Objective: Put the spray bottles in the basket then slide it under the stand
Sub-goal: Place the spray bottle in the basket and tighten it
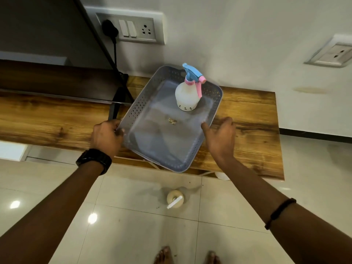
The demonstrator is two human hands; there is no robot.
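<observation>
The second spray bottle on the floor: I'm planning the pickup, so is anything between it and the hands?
Nothing visible blocks the cream spray bottle on the tiles; both hands, left hand and right hand, are at the grey perforated basket.

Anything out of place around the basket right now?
Yes. The grey perforated plastic basket sits askew, its near corner overhanging the wooden shelf. Small brownish debris lies inside, and a cream bottle stands on the tiled floor below.

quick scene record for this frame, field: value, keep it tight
basket: grey, perforated, on wooden stand top, near corner past the front edge
spray bottle: upright in basket's far end, blue-pink trigger
second bottle: on floor below stand
left hand: gripping basket's left rim
right hand: open, thumb against right rim
debris: small scrap on basket floor
</observation>
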